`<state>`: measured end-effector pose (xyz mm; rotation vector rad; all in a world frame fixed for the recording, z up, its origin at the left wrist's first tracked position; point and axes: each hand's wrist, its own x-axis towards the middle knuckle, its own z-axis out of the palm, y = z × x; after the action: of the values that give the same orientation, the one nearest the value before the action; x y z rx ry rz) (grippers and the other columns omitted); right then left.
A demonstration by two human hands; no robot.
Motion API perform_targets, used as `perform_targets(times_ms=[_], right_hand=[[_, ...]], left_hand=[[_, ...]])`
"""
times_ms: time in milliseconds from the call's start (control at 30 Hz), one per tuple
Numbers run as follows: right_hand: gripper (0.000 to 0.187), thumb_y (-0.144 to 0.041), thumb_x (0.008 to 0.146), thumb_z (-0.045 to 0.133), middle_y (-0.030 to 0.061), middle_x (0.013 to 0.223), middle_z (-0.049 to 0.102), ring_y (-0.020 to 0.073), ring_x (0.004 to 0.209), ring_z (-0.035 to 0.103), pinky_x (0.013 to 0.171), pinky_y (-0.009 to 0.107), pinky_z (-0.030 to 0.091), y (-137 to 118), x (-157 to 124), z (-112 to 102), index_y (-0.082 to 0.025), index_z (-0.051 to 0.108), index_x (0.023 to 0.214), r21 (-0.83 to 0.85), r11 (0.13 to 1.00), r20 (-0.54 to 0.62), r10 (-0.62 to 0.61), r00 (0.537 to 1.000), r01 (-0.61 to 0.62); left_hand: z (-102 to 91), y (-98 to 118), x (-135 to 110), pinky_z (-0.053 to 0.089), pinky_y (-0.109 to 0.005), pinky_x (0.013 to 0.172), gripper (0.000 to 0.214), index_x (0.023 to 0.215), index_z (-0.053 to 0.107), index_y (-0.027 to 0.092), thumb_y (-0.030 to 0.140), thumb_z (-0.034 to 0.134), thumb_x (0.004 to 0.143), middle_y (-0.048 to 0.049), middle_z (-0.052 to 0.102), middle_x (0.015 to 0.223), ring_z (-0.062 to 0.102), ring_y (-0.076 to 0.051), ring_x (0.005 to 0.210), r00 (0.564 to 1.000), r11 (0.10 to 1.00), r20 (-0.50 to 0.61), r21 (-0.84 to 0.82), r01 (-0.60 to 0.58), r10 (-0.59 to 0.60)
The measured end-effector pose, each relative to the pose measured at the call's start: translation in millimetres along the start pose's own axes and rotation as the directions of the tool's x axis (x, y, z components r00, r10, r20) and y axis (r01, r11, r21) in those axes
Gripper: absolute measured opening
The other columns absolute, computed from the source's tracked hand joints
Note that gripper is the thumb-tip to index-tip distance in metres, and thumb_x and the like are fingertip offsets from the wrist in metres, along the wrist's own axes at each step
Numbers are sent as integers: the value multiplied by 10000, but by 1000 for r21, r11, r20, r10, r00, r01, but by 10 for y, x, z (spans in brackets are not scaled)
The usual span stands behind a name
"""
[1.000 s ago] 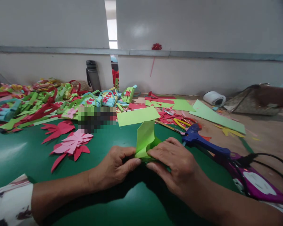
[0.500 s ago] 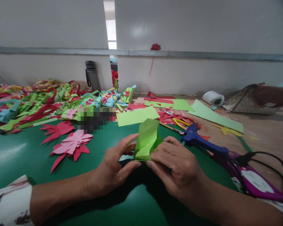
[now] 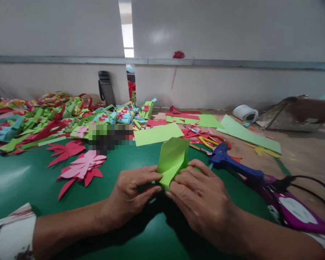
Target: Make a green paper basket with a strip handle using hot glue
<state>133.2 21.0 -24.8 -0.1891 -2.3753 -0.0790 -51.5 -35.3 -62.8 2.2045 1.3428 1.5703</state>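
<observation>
Head view, worked outward from the fingertips. Pinched the lower point of a folded light-green paper [image 3: 173,159] from both sides: with the left hand [image 3: 130,196], thumb laid over the left edge and forefinger curled beneath; with the right hand [image 3: 197,198], fingers pressed close together against the right edge. Could not make out the paper's bottom corner, covered by both sets of fingertips, nor the right thumb, hidden behind the knuckles. Held the paper tilted up just above the dark green mat [image 3: 29,177], near the middle of the frame, with its creased upper flap standing clear of the hands.

Saw just right of the right hand a blue glue gun [image 3: 233,164], its rear joined to a purple base [image 3: 295,213] cut off at the frame's lower right corner, with a black cord [image 3: 314,184] looping beside it. Noted beyond the paper a flat green sheet [image 3: 157,133] and scissors [image 3: 211,140] half buried in red scraps. Found left of the hands some pink and red paper flowers [image 3: 81,164], well apart from them, and behind those a pixelated patch [image 3: 109,139] masking whatever lay there. Made out farther back a tangled heap of coloured strips [image 3: 38,115], a dark bottle [image 3: 106,88] against the wall, and a white roll [image 3: 245,112]. Caught only a patterned sleeve [image 3: 8,234] at the lower left edge.
</observation>
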Motion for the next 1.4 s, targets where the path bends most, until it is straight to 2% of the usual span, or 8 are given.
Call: perform_targets(times_ms=[200, 433, 700, 933, 1067, 1167, 1267, 1400], right_hand=[[98, -40, 791, 584, 65, 650, 637, 166, 637, 538, 659, 358, 397, 0, -6, 4, -93, 639, 731, 26, 999, -18, -17, 1000, 18], [97, -37, 796, 580, 48, 679, 646, 158, 658, 542, 683, 346, 394, 13, -12, 3, -96, 653, 822, 24, 999, -5, -34, 999, 34], [67, -123, 838, 576, 38, 656, 606, 166, 656, 511, 698, 359, 390, 31, -37, 15, -120, 624, 791, -83, 996, 31, -24, 999, 26], [73, -100, 813, 571, 16, 626, 569, 155, 619, 467, 689, 359, 392, 43, -51, 6, -146, 599, 763, -114, 993, 50, -33, 998, 39], [38, -112, 799, 613, 39, 701, 603, 199, 770, 535, 780, 400, 397, 41, -38, -26, -143, 591, 805, -151, 987, -12, -58, 998, 56], [117, -147, 786, 657, 76, 820, 627, 233, 901, 545, 857, 447, 382, 46, -34, -23, -130, 583, 875, -179, 983, -84, -56, 995, 40], [197, -163, 794, 654, 97, 935, 643, 249, 986, 540, 922, 487, 335, 53, -36, 11, -133, 608, 983, -219, 975, -88, -56, 995, 35], [46, -169, 827, 605, 54, 839, 654, 224, 950, 549, 931, 465, 308, 60, -37, 45, -160, 645, 847, -188, 982, -56, -16, 998, 5]], left_hand=[[9, 3, 13, 556, -259, 797, 159, 907, 719, 103, 141, 697, 755, -144, 737, 926, 705, -199, 856, 999, 998, 42, -51, 26, -24], [-3, 46, 64, 559, -245, 711, 138, 901, 686, 94, 62, 638, 776, -141, 716, 889, 688, -171, 798, 998, 992, 46, -120, -36, 42], [-63, 31, 66, 545, -235, 705, 78, 885, 628, 155, 109, 596, 831, -86, 688, 876, 657, -133, 773, 968, 954, -17, 175, -242, 249], [-107, 17, 60, 523, -254, 692, 75, 899, 620, 127, 98, 579, 844, -94, 670, 875, 627, -135, 752, 939, 916, 38, 211, -341, 341], [-109, 21, 61, 518, -256, 693, 81, 899, 622, 133, 94, 581, 841, -92, 662, 871, 620, -135, 755, 945, 927, 22, 187, -324, 326], [-105, 20, 70, 519, -258, 682, 90, 903, 631, 140, 104, 568, 851, -96, 660, 872, 617, -140, 758, 958, 945, 38, 160, -286, 284], [-93, 11, 69, 516, -264, 679, 102, 904, 638, 140, 95, 566, 849, -97, 659, 871, 616, -147, 756, 964, 955, 58, 130, -265, 260], [-71, -3, 33, 514, -245, 695, 111, 922, 617, 155, 94, 589, 835, -76, 670, 873, 626, -140, 761, 963, 957, 57, 108, -268, 264]])
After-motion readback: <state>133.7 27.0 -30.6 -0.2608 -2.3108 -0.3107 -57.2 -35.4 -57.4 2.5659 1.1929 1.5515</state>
